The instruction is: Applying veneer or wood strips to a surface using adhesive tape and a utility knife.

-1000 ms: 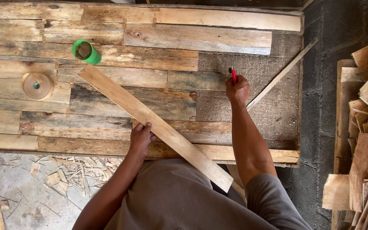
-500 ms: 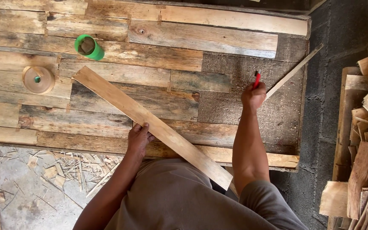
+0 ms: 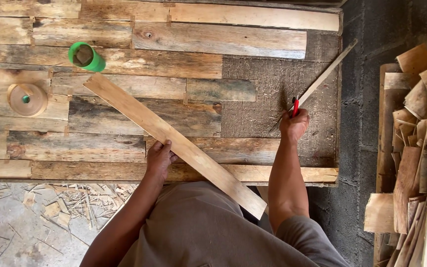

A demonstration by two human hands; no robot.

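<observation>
Looking down: a workbench (image 3: 124, 62) made of rough old planks fills most of the view, and the far edge is cut off at the top.
Hidden parts: the near end of the long plank (image 3: 174, 142) goes over the bench edge above the person's lap; the person's body covers the floor under it.
Left hand: the left hand (image 3: 159, 158) lies on the near edge of the long plank, the fingers curled over the edge and pressing it on the bench; the palm side cannot be seen.
Right hand: the right hand (image 3: 294, 123) is closed around a red-handled tool (image 3: 295, 106); only the red top shows above the fist, so its kind is hard to tell.
Thin strip: a narrow wooden strip (image 3: 322, 76) lies slanted on the bare fibre board part of the bench, and its lower end is hidden behind the right hand.
Long plank position: it lies diagonally, from near the green cup down to the front right of the bench.
Containers: a green cup (image 3: 86, 56) stands just beyond the far end of the plank; inside something dark is seen, but what it is cannot be told.
Round thing: a flat tan roll with a green centre (image 3: 26, 99) lies at the left of the bench; it may be tape.
Right side: a pile of wood offcuts (image 3: 416, 148) is cut off by the frame edge.
Floor: wood chips (image 3: 75, 202) lie below the bench at the left.
</observation>
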